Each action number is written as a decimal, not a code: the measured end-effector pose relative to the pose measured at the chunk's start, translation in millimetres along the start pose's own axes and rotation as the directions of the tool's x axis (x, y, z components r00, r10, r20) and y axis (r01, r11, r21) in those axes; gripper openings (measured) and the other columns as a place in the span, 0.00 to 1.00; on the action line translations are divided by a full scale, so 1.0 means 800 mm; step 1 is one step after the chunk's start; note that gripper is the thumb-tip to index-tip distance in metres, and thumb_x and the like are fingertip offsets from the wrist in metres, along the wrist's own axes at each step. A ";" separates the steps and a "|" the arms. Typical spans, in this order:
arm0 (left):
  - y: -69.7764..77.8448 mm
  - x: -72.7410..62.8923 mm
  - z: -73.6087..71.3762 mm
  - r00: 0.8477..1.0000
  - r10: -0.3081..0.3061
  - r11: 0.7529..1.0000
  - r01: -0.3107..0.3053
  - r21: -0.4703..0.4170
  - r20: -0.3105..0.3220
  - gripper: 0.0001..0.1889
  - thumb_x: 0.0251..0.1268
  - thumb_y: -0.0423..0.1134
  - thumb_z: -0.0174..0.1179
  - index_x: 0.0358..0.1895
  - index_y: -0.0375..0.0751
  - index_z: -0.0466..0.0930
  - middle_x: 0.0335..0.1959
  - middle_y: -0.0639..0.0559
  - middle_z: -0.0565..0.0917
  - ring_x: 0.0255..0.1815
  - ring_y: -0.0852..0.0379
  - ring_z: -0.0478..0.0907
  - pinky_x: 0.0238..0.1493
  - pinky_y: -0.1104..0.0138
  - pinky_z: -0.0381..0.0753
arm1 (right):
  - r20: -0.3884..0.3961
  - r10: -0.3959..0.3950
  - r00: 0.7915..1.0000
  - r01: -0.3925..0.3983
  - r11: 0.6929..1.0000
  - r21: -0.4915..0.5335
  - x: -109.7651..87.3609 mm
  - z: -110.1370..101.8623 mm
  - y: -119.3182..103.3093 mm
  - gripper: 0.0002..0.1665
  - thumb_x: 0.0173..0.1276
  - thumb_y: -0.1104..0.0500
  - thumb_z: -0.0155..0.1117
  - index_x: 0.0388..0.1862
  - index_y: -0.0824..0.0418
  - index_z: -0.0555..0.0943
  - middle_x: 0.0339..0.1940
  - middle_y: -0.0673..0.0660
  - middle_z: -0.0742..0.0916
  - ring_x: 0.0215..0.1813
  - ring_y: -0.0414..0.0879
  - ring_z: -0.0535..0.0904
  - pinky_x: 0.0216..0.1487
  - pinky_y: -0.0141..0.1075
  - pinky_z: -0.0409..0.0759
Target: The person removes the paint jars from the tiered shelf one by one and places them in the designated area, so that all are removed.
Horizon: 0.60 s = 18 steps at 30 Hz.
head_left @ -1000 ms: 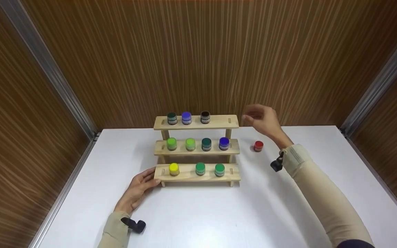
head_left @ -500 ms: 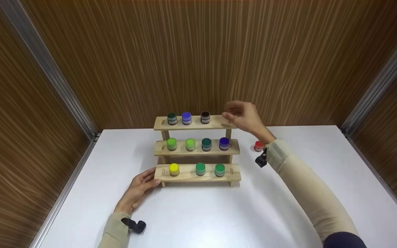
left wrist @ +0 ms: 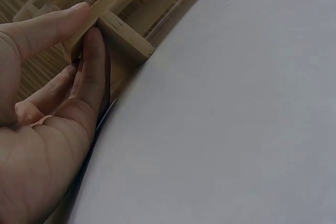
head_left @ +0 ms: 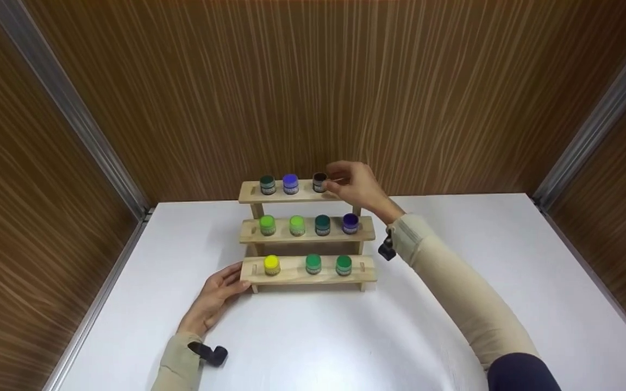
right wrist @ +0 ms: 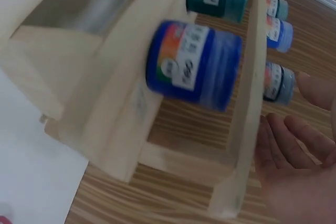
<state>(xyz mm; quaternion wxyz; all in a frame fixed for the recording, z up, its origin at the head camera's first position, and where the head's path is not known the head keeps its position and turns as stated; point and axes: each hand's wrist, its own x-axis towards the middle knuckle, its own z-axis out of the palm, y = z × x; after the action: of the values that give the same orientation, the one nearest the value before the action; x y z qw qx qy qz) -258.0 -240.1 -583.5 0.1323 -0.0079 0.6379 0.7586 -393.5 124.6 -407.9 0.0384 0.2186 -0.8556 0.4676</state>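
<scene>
Crosswise runs the wooden rack (head_left: 293,267), black jar (head_left: 319,181) upright on top.

head: bright, glare on tbl (head_left: 302,339), soft shadows; L wrist: dim; R wrist: rack (right wrist: 118,108) blurry

We count one pale wooden three-tier rack (head_left: 293,269) bearing ten small multicoloured cylindrical jars (head_left: 313,264), two bare hands (head_left: 212,298), two beige sleeves (head_left: 465,293), two black wrist devices (head_left: 212,355), one white tabletop (head_left: 302,336).
</scene>
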 end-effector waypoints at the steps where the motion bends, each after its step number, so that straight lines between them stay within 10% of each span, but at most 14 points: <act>1: 0.000 0.000 0.000 1.000 -0.001 1.000 0.001 -0.003 0.001 0.41 0.72 0.28 0.66 0.83 0.27 0.55 0.82 0.27 0.62 0.73 0.49 0.75 0.67 0.71 0.81 | 0.002 -0.005 1.000 0.005 1.000 -0.003 0.001 0.003 0.000 0.26 0.74 0.59 0.72 0.67 0.66 0.82 0.61 0.64 0.88 0.61 0.57 0.87 0.65 0.47 0.86; 18: -0.002 0.000 0.003 1.000 0.009 1.000 -0.009 -0.024 0.016 0.41 0.71 0.27 0.66 0.82 0.26 0.55 0.81 0.27 0.64 0.70 0.52 0.77 0.68 0.70 0.81 | -0.012 -0.095 0.995 0.094 0.994 -0.050 0.002 0.019 0.005 0.22 0.76 0.64 0.69 0.66 0.67 0.83 0.58 0.65 0.89 0.57 0.56 0.88 0.60 0.49 0.88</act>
<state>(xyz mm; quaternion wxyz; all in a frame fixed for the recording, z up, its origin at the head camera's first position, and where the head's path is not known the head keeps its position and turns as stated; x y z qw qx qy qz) -257.6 -237.5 -584.3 0.1338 -0.0006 0.6278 0.7668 -394.9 113.6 -418.9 0.0719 0.2545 -0.8553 0.4456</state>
